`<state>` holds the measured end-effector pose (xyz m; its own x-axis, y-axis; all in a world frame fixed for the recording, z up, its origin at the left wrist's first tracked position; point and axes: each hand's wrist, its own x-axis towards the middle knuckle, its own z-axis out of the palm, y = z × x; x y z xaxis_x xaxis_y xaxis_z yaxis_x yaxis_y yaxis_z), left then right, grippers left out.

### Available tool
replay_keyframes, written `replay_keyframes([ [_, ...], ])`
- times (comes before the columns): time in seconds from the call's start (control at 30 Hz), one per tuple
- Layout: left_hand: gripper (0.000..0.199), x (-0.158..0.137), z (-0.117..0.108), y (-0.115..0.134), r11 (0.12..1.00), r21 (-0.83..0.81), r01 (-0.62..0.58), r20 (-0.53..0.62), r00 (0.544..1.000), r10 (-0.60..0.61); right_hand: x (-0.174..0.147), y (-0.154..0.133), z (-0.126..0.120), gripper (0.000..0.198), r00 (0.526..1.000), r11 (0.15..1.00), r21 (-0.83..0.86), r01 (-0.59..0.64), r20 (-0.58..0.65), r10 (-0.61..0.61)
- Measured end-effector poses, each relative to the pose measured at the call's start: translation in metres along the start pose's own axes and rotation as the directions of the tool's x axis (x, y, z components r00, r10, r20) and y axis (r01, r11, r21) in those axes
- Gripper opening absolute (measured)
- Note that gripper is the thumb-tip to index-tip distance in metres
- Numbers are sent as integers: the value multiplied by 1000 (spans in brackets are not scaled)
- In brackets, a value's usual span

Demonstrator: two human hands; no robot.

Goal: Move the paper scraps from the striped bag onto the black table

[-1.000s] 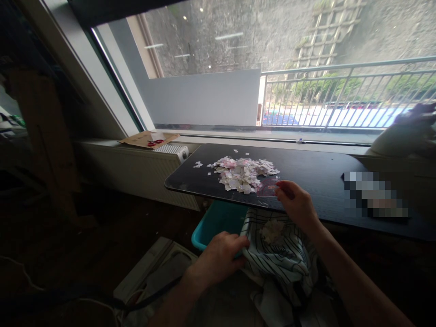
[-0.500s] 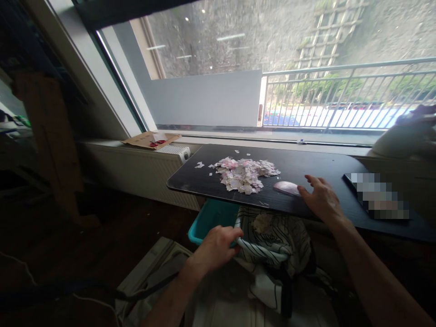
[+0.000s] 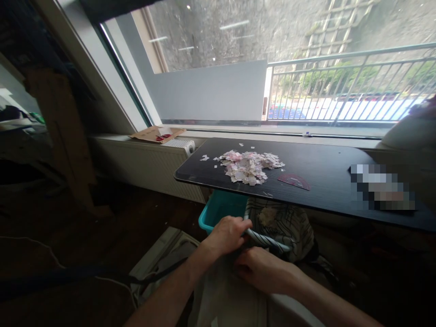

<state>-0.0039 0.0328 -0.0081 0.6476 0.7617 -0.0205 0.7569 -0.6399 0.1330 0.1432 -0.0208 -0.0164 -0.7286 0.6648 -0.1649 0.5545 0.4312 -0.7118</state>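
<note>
While the rim of a striped bag is gripped by the left hand below the front edge of the black surface, the right hand is held bare, just under that rim, farther out from the surface. Left fingers: closed on the rim. Right fingers: curled inward, tips in shadow; whether cloth is gripped cannot be told. A pale clump, probably paper, is seen inside the bag, just below the surface's edge. A teal bin is placed left of the bag, partly hidden under the surface.

On the surface, left of its middle, a heap of paper scraps is piled, with stray scraps scattered toward its left end. A pink protractor is laid flat near the surface's front edge, right of the heap. Beyond the surface's left end, red scissors are set on cardboard.

For a sound hold, the rim should be pinched firmly by the left fingers and the bag's mouth held wide and level. Slack cloth is best gathered from below by the right hand. Tilting should be avoided, as loose contents could be spilled.
</note>
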Motion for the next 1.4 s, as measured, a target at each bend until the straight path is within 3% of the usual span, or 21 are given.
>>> replay_keyframes([
  [0.1, 18, -1, 0, -2, 1000, -4, -1, -8, 1000, 1, 13, 12, 14, 14, 996, 989, -132, -70, 38, 75],
  [0.3, 18, -1, 3, -1, 1000, -16, 6, -12, 1000, -6, 14, 18, 21, 24, 995, 996, -26, -89, 33, 90],
  [0.4, 17, -2, 3, -3, 1000, -20, 9, -16, 1000, -10, 2, 18, 16, 23, 990, 957, 256, -134, -3, 140],
  [0.47, 16, -3, 2, -4, 1000, -22, 9, -21, 1000, -9, -10, 18, 8, 20, 974, 820, 548, -165, -39, 222],
  [0.53, 14, -6, 1, -5, 1000, -22, 5, -25, 1000, -5, -23, 20, -6, 19, 951, 684, 717, -133, -101, 291],
  [0.63, 14, -10, -2, -5, 1000, -24, -12, -25, 1000, 11, -39, 30, -34, 25, 879, 694, 715, -78, -279, 386],
  [0.7, 13, -12, -2, -6, 999, -28, -23, -21, 1000, 22, -43, 40, -53, 26, 785, 787, 609, -99, -438, 438],
  [0.8, 12, -12, -2, -8, 999, -42, -25, -14, 1000, 25, -43, 55, -73, 23, 678, 917, 350, -188, -629, 379],
  [0.83, 12, -11, -2, -8, 998, -50, -26, -11, 1000, 25, -42, 58, -77, 22, 679, 941, 255, -223, -652, 338],
  [1.0, 13, -7, -1, -11, 996, -86, -31, -6, 1000, 31, -41, 55, -82, 34, 797, 938, -98, -334, -561, 225],
  [1.1, 14, -6, -1, -12, 994, -103, -36, -6, 999, 35, -46, 50, -83, 37, 799, 933, -135, -334, -565, 205],
  [1.2, 14, -6, -1, -13, 993, -115, -38, -10, 999, 37, -62, 46, -81, 32, 826, 966, -24, -256, -524, 206],
  [1.27, 13, -6, -2, -13, 992, -121, -36, -14, 999, 35, -81, 43, -74, 27, 895, 966, 139, -218, -367, 255],
  [1.33, 13, -6, -2, -14, 992, -125, -34, -20, 999, 31, -105, 39, -60, 23, 950, 923, 289, -254, -107, 294],
  [1.4, 13, -6, -3, -14, 991, -126, -34, -26, 999, 31, -129, 36, -44, 25, 941, 874, 352, -336, 88, 326],
])
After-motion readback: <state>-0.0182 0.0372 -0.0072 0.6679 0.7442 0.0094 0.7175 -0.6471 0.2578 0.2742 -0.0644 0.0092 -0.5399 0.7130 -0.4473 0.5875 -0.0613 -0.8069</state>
